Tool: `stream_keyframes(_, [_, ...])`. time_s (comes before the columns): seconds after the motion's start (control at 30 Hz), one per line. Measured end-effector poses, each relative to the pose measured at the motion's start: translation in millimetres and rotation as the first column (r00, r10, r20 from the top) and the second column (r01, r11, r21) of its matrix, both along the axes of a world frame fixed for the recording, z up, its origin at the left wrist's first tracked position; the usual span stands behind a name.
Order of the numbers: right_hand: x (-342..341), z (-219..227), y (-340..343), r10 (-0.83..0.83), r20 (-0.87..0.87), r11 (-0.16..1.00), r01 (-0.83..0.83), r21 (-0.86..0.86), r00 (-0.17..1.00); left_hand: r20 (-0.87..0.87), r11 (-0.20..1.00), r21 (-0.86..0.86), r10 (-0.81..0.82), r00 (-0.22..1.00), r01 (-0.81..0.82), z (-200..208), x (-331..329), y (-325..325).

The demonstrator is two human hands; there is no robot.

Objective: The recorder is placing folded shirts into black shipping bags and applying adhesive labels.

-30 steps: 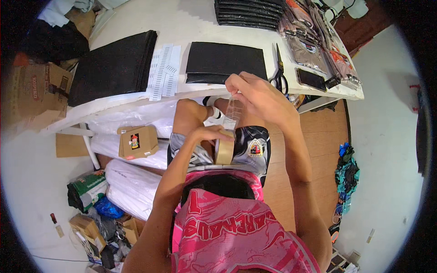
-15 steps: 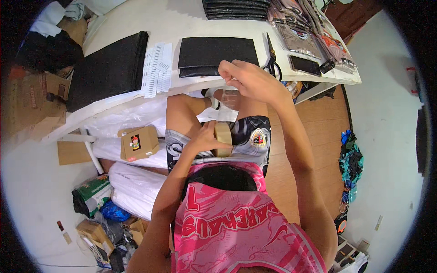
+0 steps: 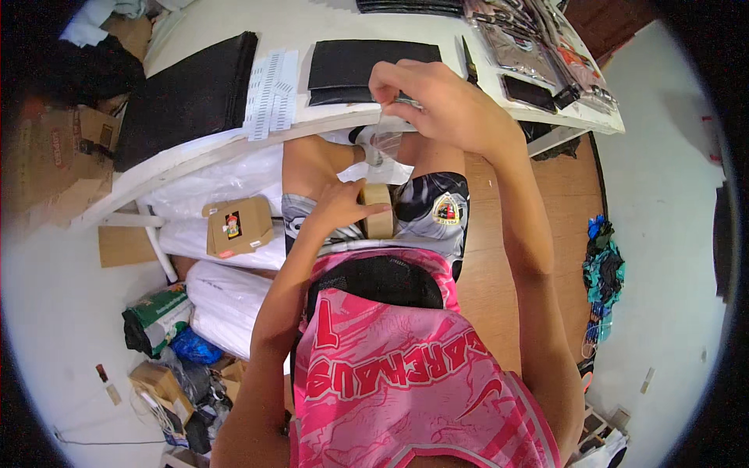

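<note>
On my lap, my left hand is wrapped round a roll of packing tape, which looks tan at its side. A clear strip of tape runs up from the roll, and my right hand pinches its free end above the table's front edge. Behind that hand lies a folded black plastic mailer bag. Scissors lie on the table just beyond my right hand, which hides their handles.
The white table holds a stack of black bags, printed label strips, a phone and packed garments. A flat cardboard box rests on white wrapped rolls at the left.
My right hand has gone up and slightly right, and the clear strip looks longer. The tape roll stays in my left hand. The view has tilted, shifting the table upward.
</note>
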State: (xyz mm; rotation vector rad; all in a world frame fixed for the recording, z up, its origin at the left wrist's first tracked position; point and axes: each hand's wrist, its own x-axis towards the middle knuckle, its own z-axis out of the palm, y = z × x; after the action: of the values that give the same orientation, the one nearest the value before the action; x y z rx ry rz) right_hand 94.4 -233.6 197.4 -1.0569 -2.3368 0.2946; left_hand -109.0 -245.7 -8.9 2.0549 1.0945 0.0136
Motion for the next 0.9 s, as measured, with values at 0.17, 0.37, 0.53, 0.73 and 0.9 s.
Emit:
stream_keyframes(0.17, [-1,7,-17,0.069,-0.015,0.996,-0.07,-0.053,0.998,0.139,0.947,0.21,-0.276,0.951,0.244,-16,-57,-9])
stream_keyframes(0.37, [-5,8,-26,0.128,-0.016,0.985,-0.129,-0.11,0.992,0.042,0.86,0.504,-0.121,0.992,0.084,-32,-53,3])
stream_keyframes(0.53, [-4,11,-27,0.144,-0.034,0.987,-0.146,-0.068,0.989,-0.043,0.844,0.536,0.006,0.999,0.018,-46,-32,44])
stream_keyframes(0.73, [-1,26,-36,0.127,-0.001,0.992,-0.127,-0.024,0.992,-0.009,0.806,0.59,0.054,0.998,-0.038,-53,-16,56])
stream_keyframes(0.9, [5,33,-36,-0.016,0.086,0.996,0.008,0.084,0.996,0.484,0.983,-0.18,0.046,0.874,0.048,-44,-16,39])
